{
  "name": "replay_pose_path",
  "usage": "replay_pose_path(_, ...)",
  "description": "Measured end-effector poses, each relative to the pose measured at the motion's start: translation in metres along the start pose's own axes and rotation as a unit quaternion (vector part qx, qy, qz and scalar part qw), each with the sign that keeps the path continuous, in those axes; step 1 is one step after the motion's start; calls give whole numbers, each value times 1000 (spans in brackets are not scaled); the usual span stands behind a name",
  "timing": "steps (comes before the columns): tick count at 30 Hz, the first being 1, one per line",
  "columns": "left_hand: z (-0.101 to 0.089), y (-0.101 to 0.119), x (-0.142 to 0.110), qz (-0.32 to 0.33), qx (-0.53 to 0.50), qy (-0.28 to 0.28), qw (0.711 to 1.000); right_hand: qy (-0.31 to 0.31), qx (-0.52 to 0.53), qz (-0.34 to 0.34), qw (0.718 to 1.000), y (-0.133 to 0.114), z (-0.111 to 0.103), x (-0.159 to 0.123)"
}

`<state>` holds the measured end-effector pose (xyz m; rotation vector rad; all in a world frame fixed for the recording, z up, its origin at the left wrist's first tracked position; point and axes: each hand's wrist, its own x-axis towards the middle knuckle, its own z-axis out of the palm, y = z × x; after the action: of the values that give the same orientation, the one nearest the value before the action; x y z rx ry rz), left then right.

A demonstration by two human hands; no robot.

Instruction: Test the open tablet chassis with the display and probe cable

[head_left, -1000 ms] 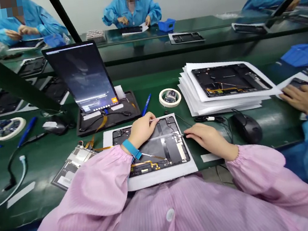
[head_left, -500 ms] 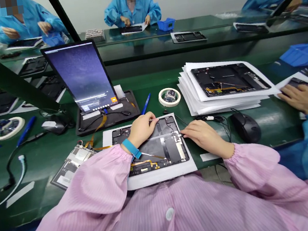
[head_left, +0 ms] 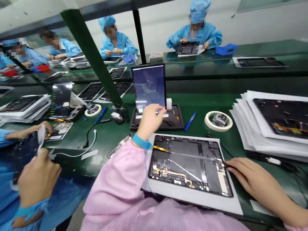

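An opened tablet housing (head_left: 184,164) lies on white paper (head_left: 213,208) before me, its black inside showing ribbon cables. My right hand (head_left: 258,177) rests at the housing's right edge, thumb and fingertips pinched on a small dark cable plug (head_left: 226,164). Beyond the housing, my left hand (head_left: 151,119) is raised in front of the lower part of a lit screen (head_left: 149,83), fingers partly bent and apart, with nothing visible in them. Whether a fingertip touches the glass I cannot tell. The screen stands in a black tray (head_left: 178,125).
Right of the housing is a paper stack (head_left: 244,125) with another tablet housing (head_left: 300,118) on top. A tape roll (head_left: 218,121) and a blue pen (head_left: 190,121) lie behind. At left, a co-worker's hands (head_left: 38,177) hold a tablet part. A green post (head_left: 93,59) rises behind.
My left hand has left the tablet housing and moved up to the screen. My right hand keeps its place at the housing's right edge. The view has turned left, bringing a co-worker into sight.
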<state>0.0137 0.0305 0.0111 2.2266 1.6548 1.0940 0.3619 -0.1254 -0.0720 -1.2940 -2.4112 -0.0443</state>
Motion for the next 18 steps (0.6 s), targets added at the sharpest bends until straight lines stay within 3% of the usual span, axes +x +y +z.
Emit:
replay_pose_path(2, -24, -43, 16, -139, 54, 48, 988, 2, 2, -3, 1000, 2, 1, 0)
replay_pose_path(3, -31, -63, 21, -205, 81, 41, 975, 2, 3, -4, 1000, 2, 1, 0)
replay_pose_path(5, -35, -93, 27, -231, 82, 12, 969, 2, 2, -4, 1000, 3, 1, 0)
replay_pose_path(7, -30, -108, 28, -219, 68, -21, 973, 2, 2, 1, 1000, 3, 1, 0)
replay_pose_path(11, -17, -111, 26, -200, 102, -18, 974, -3, 8, 16, 1000, 4, 0, -1)
replay_pose_path(14, -19, -106, 24, -187, 128, -10, 974, 0, 9, 20, 1000, 3, 0, -1)
replay_pose_path(18, -25, -89, 10, -110, 173, 57, 977, 5, 8, 30, 999, 1, -1, 1)
